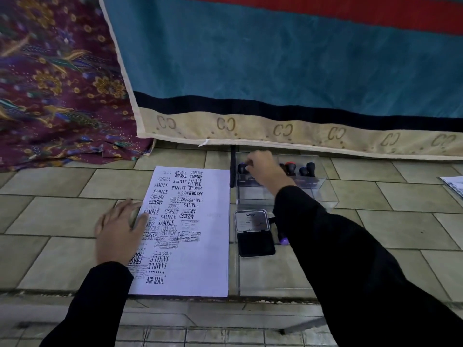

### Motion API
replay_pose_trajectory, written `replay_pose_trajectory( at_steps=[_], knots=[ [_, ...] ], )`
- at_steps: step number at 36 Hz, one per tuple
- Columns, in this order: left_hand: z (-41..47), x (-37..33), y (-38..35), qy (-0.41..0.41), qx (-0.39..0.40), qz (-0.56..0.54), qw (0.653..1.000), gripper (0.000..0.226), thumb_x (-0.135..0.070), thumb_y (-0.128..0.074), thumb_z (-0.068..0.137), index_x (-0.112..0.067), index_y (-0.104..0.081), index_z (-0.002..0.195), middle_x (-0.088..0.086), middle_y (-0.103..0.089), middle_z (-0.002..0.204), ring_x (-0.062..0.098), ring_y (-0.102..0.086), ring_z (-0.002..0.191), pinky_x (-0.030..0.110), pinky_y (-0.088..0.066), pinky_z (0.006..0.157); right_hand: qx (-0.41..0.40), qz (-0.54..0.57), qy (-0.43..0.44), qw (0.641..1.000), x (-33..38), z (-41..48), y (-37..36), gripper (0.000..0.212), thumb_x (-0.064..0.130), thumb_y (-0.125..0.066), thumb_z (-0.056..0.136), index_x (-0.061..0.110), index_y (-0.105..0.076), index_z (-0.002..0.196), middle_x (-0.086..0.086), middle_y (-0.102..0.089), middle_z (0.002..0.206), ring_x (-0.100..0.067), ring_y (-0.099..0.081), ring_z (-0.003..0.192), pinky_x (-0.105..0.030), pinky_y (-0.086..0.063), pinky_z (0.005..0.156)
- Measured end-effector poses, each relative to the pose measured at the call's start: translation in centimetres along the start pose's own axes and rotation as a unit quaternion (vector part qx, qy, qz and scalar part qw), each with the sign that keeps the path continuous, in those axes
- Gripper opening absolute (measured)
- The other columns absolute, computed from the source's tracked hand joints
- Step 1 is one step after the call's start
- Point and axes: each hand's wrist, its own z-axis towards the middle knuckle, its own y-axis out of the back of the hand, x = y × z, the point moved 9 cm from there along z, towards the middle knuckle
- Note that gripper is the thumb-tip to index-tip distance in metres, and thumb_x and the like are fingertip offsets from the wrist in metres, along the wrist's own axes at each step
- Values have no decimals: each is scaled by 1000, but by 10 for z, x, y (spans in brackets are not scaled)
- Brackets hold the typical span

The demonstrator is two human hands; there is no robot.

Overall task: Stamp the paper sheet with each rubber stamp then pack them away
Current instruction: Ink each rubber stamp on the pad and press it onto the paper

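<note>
The left hand (120, 229) lies palm down at 9 o'clock of the sheet of paper (190, 246). Its fingers are straight and slightly spread, their tips pressing on the sheet's left edge; it holds nothing. The sheet rests flat on the tiled floor (50, 216), and stamped words cover its left and upper parts.

Just beside the sheet at 3 o'clock, an ink pad (254, 232) lies with its lid open. At 3 o'clock of the pad shows a purple-tipped thing (283, 240), mostly hidden by the right sleeve.

At 12 o'clock of the pad stands a clear box (318, 186). The right hand (263, 169) reaches into its left end, fingers and thumb curled round the knob of a black stamp (242, 168), which stands upright. At 3 o'clock of the hand, farther along the box, stand a red-topped stamp (290, 167) and two dark stamps (310, 169).

A blue blanket (250, 58) hangs at 12 o'clock.
</note>
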Motion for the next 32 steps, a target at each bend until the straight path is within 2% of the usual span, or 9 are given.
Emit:
replay_pose_trajectory(
  at_steps=[2, 8, 13, 17, 19, 22, 26, 29, 32],
  knots=[
    [0, 0, 0, 0, 1, -2, 1000, 48, -47, -44, 84, -23, -62, 122, 0, -49, 144, 21, -39, 136, 41, -18, 114, 21, -38, -9, 999, 1, 6, -8, 18, 6, -52, 93, 2, -68, 99, -17, -66, 101, -31, -61, 96, -33, -47, 74],
    [1, 1, -2, 2, 4, -1, 1000, 50, -47, -43, 82, -22, -62, 121, -1, -50, 142, 22, -39, 135, 41, -19, 113, 21, -52, -30, 998, 0, 12, -15, 16, 8, -53, 92, -2, -64, 99, -20, -65, 101, -36, -62, 94, -36, -48, 73],
    [2, 2, -2, 3, 5, -3, 1000, 51, -48, -42, 82, -22, -62, 122, -1, -49, 144, 21, -38, 136, 40, -18, 114, 13, -54, -22, 998, 5, 14, -14, 25, 8, -54, 92, 3, -58, 117, -18, -60, 115, -35, -59, 104, -38, -50, 82],
    [1, 1, -2, -3, 3, -6, 1000, 51, -48, -43, 83, -22, -62, 122, -1, -49, 144, 20, -38, 136, 39, -18, 114, 26, -51, -38, 998, 6, 14, -17, 19, 8, -55, 92, 1, -61, 108, -18, -62, 110, -34, -61, 99, -34, -47, 74],
    [1, 1, -2, -3, 2, -7, 1000, 49, -47, -44, 83, -22, -62, 121, -1, -49, 144, 20, -38, 136, 40, -18, 113, 28, -42, -45, 998, 5, 14, -17, 16, 8, -56, 92, 0, -61, 105, -19, -62, 108, -34, -61, 97, -33, -45, 72],
    [1, 2, -2, -8, 2, -5, 1000, 44, -43, -48, 86, -23, -61, 122, 0, -48, 145, 22, -38, 137, 41, -18, 114, 23, -23, -47, 998, 5, 13, -16, 20, 8, -58, 91, 1, -58, 109, -18, -60, 110, -33, -60, 99, -34, -47, 75],
    [1, 2, -2, -3, 1, -4, 1000, 50, -47, -43, 83, -22, -62, 122, -1, -48, 145, 21, -38, 136, 40, -18, 114, -1, 19, -50, 999, 3, 12, -14, 23, 9, -60, 89, 4, -50, 109, -18, -60, 104, -34, -60, 94, -39, -51, 75],
    [1, 1, -1, -4, 0, 0, 1000, 52, -48, -42, 83, -22, -61, 123, 0, -48, 145, 21, -37, 137, 40, -18, 114, -21, 56, -50, 997, -2, 9, -12, 18, 11, -59, 90, 6, -49, 105, -15, -60, 99, -31, -60, 88, -38, -52, 72],
    [1, 1, 0, -4, -3, -5, 1000, 51, -47, -43, 83, -21, -62, 123, 0, -49, 145, 22, -37, 137, 40, -18, 114, -52, 98, -34, 993, -5, 4, -8, 17, 12, -61, 89, 9, -50, 102, -12, -61, 97, -26, -59, 87, -39, -54, 74]
  ],
)
